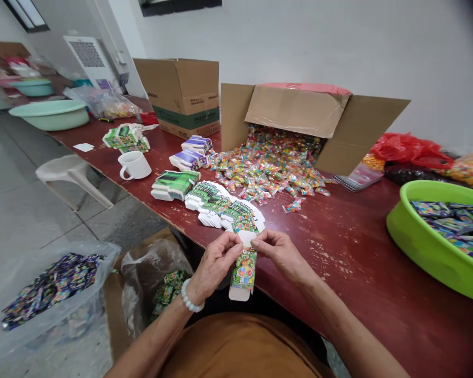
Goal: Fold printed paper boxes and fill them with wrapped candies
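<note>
looks like carton forming: left hand (217, 257) and right hand (280, 253) pinch either side of the green carton's (245, 269) top flap (247, 237) by the counter's (362, 257) near edge; next move likely calls for a light, square fold.

Heaped sweets (266, 167), printed cartons (219, 203) and tubbed packets (451, 226) suggest a packing workshop.

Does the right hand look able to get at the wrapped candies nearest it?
Probably yes: bare tabletop lies between the right hand and those candies, though its fingers are at the green carton's flap.
</note>
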`<state>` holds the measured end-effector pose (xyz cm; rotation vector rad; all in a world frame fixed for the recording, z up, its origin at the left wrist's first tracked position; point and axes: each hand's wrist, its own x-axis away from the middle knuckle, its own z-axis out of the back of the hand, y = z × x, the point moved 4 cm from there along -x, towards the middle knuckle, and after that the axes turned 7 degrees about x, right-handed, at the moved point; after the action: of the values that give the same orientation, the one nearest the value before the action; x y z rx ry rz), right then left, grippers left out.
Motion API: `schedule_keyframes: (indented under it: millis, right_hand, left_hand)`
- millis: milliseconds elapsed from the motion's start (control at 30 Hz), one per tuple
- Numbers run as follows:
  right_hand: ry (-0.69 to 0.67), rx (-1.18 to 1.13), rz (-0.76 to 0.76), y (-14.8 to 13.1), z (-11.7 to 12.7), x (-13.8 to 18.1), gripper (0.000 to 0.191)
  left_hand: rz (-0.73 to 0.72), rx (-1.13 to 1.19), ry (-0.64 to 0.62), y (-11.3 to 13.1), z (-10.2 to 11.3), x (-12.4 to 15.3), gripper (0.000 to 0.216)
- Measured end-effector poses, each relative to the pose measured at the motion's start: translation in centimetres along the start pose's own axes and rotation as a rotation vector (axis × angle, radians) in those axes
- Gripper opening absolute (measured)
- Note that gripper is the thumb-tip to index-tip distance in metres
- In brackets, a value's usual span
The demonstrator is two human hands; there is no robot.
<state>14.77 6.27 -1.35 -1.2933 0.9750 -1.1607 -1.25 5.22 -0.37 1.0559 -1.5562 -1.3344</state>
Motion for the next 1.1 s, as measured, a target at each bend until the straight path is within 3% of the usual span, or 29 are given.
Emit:
schedule_keyframes:
  millis: [167, 300, 467, 533, 633, 700, 867, 1100]
  right_hand:
    - [0.055, -0.1, 0.042, -0.5, -0.2, -0.2, 0.034]
    - [0.067, 0.096, 0.124, -0.9, -0.4, 0.3, 0.02]
    - [0.127, 0.168, 0.192, -1.0, -1.0, 0.9, 0.023]
    - [0.092, 0.204, 0.235, -1.2, -1.4, 0.8, 0.024]
    - [0.053, 0.19, 0.251, -1.3, -1.7, 0.5, 0.026]
    - [0.036, 0.148, 0.206, -1.2, -1.7, 0.2, 0.026]
    - [-0.096, 0.058, 0.075, -1.0, -1.6, -0.5, 0.031]
    - [-0.077, 0.125, 0.064, -1.6, -0.9, -0.4, 0.037]
  left_hand:
    - [-0.02, 0.071, 0.002, -0.4, 0.0, 0.0, 0.019]
    - [0.046, 0.36, 0.072, -0.8, -0.1, 0.3, 0.039]
    - [0.383, 0.693, -0.116, -2.1, -1.9, 0.9, 0.053]
    - [0.46, 0.696, -0.089, -2.5, -2.0, 0.9, 0.062]
    - [0.413, 0.605, 0.004, -2.5, -1.6, 0.5, 0.061]
    - [0.347, 0.521, 0.003, -2.2, -1.5, 0.3, 0.061]
    - [0.284, 0.428, -0.111, -1.7, -2.1, 0.0, 0.068]
    - [0.235, 0.46, -0.234, -2.1, -2.2, -0.2, 0.069]
